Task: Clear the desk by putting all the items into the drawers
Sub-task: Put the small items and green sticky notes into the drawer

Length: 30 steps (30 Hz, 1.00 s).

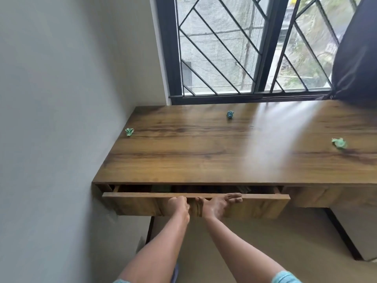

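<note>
You are only at the beginning. Your left hand (180,205) has its fingers curled over the top edge of the drawer (195,203), your right hand (221,203) presses on it with fingers spread. It is open only a little. Three crumpled papers remain on the table (204,156): green (129,131), blue (230,114), green (339,143).

A barred window (244,48) with a dark curtain (359,58) beside a plain grey wall (61,99).
</note>
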Each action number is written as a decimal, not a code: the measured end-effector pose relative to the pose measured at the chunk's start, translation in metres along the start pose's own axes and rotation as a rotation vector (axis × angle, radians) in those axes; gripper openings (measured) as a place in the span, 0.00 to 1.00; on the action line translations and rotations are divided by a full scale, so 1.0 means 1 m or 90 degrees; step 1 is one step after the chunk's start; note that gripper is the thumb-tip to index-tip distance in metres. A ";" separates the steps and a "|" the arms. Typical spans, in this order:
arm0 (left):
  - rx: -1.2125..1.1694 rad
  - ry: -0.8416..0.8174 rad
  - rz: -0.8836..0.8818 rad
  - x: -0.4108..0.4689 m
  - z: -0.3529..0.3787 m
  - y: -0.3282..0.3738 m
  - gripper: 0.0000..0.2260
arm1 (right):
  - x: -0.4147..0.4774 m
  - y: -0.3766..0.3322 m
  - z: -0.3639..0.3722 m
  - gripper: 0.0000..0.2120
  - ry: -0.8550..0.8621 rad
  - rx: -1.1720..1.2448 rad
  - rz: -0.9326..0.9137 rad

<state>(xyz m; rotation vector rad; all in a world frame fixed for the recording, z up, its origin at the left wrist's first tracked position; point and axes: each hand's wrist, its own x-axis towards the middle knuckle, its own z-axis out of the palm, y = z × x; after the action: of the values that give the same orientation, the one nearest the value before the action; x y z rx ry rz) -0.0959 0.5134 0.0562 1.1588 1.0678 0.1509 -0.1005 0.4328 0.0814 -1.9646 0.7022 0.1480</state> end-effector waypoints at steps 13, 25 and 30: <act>-0.118 0.042 -0.013 0.004 0.031 0.012 0.13 | 0.026 -0.002 0.017 0.58 -0.075 -0.020 -0.053; 0.078 0.132 -0.030 -0.022 0.126 0.052 0.32 | 0.091 -0.044 -0.048 0.43 -0.037 -0.259 -0.406; 0.199 0.101 0.174 -0.049 0.192 0.072 0.23 | 0.163 -0.055 -0.110 0.35 0.082 -0.242 -0.338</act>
<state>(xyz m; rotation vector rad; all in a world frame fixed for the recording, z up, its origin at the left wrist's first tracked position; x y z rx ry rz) 0.0504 0.3883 0.1420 1.5966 1.0933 0.3018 0.0423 0.2903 0.1145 -2.4744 0.2184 -0.1834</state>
